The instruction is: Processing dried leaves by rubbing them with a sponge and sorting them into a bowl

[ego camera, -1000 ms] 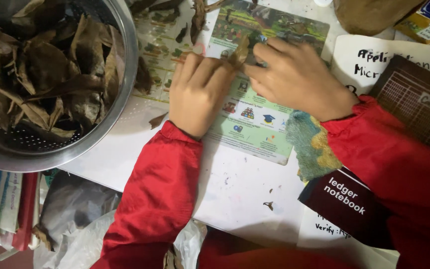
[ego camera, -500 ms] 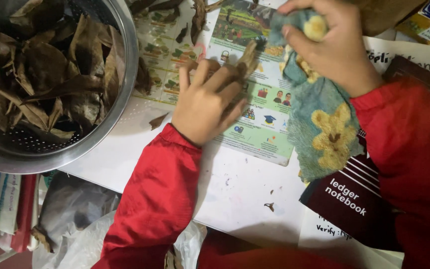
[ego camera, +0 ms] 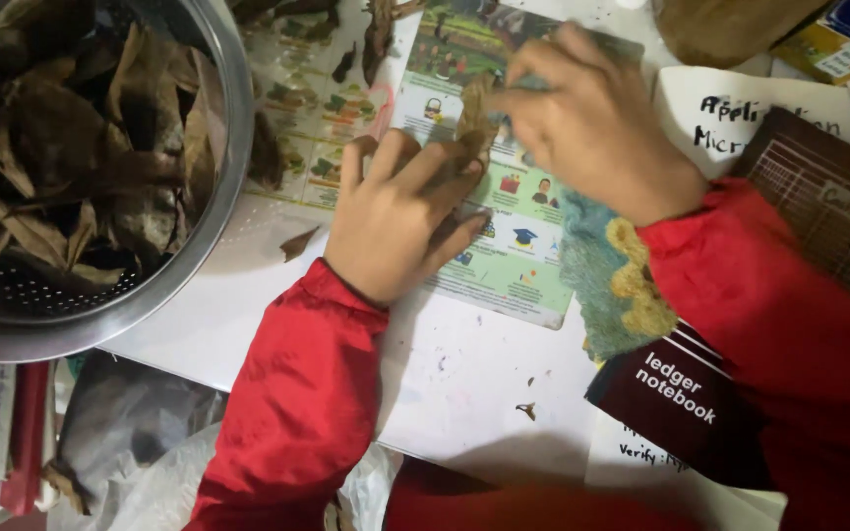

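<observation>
My left hand [ego camera: 395, 221] lies on a colourful printed sheet [ego camera: 514, 270], and its fingertips pin down the lower end of a dried brown leaf [ego camera: 474, 108]. Over the leaf's right side, my right hand [ego camera: 592, 123] grips a blue-green cloth [ego camera: 597, 285] with yellow patches. The cloth hangs down below the wrist and onto the sheet. Both arms wear red sleeves. The part of the leaf under the fingers is hidden.
A metal colander [ego camera: 233, 147] full of dried brown leaves fills the upper left. Leaf scraps [ego camera: 297, 241] lie on the white surface. A dark notebook [ego camera: 676, 393], a brown book [ego camera: 828, 216] and a handwritten paper [ego camera: 720, 113] sit at right. A plastic bag [ego camera: 120, 442] lies lower left.
My right hand went up toward the top edge with the cloth, then came back down onto the leaf. My left hand stayed on the leaf, its fingers spread slightly.
</observation>
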